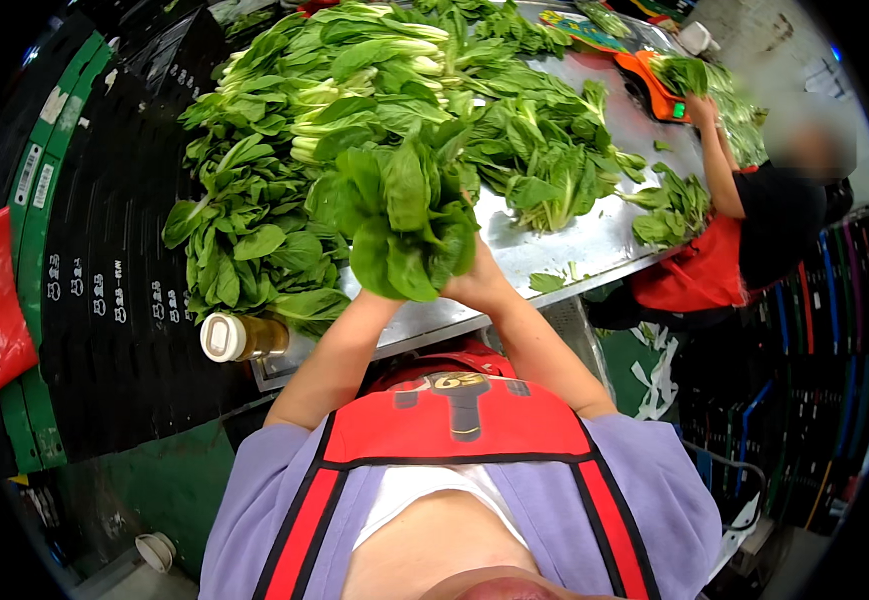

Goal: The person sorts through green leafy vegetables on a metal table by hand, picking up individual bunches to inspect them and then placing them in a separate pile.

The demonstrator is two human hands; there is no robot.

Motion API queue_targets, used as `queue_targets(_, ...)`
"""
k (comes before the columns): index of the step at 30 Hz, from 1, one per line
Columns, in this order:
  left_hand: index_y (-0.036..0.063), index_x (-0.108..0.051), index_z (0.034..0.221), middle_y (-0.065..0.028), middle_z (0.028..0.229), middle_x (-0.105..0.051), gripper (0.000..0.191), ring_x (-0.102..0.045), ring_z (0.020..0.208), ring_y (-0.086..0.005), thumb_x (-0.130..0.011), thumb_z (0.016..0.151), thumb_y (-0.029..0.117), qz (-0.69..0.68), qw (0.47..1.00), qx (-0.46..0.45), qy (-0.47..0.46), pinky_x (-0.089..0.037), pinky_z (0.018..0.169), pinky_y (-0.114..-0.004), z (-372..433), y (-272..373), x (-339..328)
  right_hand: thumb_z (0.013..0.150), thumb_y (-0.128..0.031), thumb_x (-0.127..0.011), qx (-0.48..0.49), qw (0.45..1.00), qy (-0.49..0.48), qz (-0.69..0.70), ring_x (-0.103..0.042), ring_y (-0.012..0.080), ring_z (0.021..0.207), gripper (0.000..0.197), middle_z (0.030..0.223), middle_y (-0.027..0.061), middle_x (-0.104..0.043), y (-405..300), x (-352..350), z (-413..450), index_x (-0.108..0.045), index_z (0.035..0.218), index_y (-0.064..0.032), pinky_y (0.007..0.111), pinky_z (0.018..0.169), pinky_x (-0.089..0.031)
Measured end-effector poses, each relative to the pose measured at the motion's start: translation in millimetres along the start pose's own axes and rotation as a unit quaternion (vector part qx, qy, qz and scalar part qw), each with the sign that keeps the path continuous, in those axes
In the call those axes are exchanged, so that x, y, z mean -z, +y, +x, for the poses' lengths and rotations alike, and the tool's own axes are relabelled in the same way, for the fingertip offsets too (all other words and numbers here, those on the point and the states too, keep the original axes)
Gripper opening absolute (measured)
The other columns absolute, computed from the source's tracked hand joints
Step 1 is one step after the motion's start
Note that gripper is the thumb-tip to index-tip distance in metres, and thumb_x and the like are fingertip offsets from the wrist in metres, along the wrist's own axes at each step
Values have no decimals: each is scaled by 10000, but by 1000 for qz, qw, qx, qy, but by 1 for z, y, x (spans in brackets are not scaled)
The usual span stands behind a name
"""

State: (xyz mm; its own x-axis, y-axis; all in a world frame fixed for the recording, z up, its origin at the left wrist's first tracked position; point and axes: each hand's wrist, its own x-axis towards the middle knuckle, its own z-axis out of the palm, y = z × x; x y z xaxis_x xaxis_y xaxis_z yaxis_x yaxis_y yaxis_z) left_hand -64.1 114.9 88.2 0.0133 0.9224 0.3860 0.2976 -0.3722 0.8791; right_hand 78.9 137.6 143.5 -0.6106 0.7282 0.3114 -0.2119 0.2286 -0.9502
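Note:
A bunch of leafy greens (404,217), resembling bok choy, is held up over the metal table (509,232), its broad leaves facing me. My right hand (476,277) grips it from the right side, some fingers hidden by foliage. Reaching in from the lower left, my left hand (383,297) shows little beyond the wrist; leaves cover its fingers, so its grip cannot be seen. Behind the bunch lies a large heap of the same greens (374,82), many with pale stems. Smaller loose piles (554,150) spread to the right of the heap.
A lidded jar (243,337) lies or stands at the table's near left corner. Stacked black crates (127,247) border the left side. On the right, a co-worker (779,187) holds greens over an orange scale (652,86). Scraps (551,280) lie near the front edge.

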Motion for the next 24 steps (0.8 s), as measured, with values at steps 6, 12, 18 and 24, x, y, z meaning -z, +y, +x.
queue_targets(6,92,-580,1034,-138,1023,-578,356,-500,1000,-358,-625,692,180,266,962,-56,18,-422,817,-410,38,66,-11,714,-111,-739,-5,992,123,37,-475,196,1083,514,1172,72,-531,24,15,1,-522,1174,-39,333,946,-360)
queue_targets(12,82,-524,1096,-141,1141,-486,506,-400,1114,-371,-657,642,262,405,913,16,-32,-270,937,-553,69,66,-70,725,-155,-720,-14,949,224,222,-514,182,1008,450,1077,64,-573,29,69,2,-534,1122,-50,319,890,-404)
queue_targets(18,-48,-429,1188,-271,1224,-407,696,-367,1173,-400,-689,642,296,327,936,0,-132,-263,987,-504,111,64,-115,766,-162,-659,-121,876,270,380,-536,169,988,439,1097,56,-556,45,151,-6,-495,1159,-56,310,831,-456)
queue_targets(24,25,-390,1283,-195,1364,-333,701,-329,1266,-318,-701,705,272,72,987,17,-140,-255,1042,-384,166,42,-127,779,-163,-615,-94,829,256,489,-549,202,1010,449,1136,74,-554,54,224,7,-472,1192,-58,339,863,-463)
